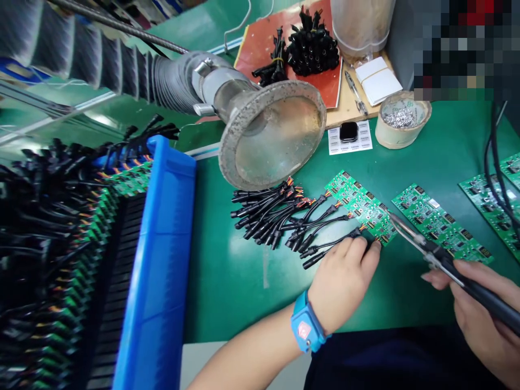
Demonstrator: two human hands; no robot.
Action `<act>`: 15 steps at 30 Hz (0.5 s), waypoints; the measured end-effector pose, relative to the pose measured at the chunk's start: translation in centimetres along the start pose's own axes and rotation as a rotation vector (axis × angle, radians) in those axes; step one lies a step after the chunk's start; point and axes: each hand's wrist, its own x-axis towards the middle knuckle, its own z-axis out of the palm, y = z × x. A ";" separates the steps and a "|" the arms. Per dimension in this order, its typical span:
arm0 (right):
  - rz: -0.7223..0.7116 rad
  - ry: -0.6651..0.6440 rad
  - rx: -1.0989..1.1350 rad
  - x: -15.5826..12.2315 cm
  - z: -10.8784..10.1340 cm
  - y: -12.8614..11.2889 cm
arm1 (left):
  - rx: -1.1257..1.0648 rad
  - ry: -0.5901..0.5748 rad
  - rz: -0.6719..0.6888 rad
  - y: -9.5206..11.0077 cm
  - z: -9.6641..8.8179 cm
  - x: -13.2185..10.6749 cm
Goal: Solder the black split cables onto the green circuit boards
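Green circuit board [361,206]: flat, rigid, studded with small parts, mid-mat. The left hand [345,281] is closed, pinching a black rubbery cable [331,246] against the board's near edge. The right hand [483,309] is wrapped round a soldering iron [426,249], slim metal tip on the board's right edge. Risks, as I judge them: the tip is near the fingertips, so a burn, or bridged joints if the cable slips. Behind the board is a dull metal funnel [272,135].

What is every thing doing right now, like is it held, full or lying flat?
Left hand, gripping a cable at the board's edge.
Right hand, shut on the soldering iron.
Circuit board, flat, iron tip touching it.
Blue tray, packed with wired boards.
Paper cup, holding metal bits.
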 end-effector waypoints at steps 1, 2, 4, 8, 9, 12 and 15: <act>0.017 0.016 0.028 1.1 0.9 -0.9 | -0.076 0.018 -0.046 -0.2 0.2 0.0; 0.051 0.042 0.082 1.9 1.8 -1.5 | -0.153 0.039 -0.088 -0.4 0.3 -0.1; 0.154 0.066 0.185 3.0 3.4 -1.8 | -0.281 0.073 -0.133 -1.0 0.5 0.0; 0.319 0.068 0.348 3.4 5.0 -1.2 | -0.403 0.090 -0.062 -1.7 0.7 0.3; 0.341 0.059 0.368 3.4 5.1 -1.2 | -0.407 0.092 -0.040 -1.7 0.7 0.4; 0.357 0.045 0.344 3.2 5.0 -1.3 | -0.334 0.082 0.017 -1.5 0.9 0.4; 0.336 0.032 0.292 3.2 5.0 -1.4 | -0.218 0.080 0.029 -1.0 1.1 0.2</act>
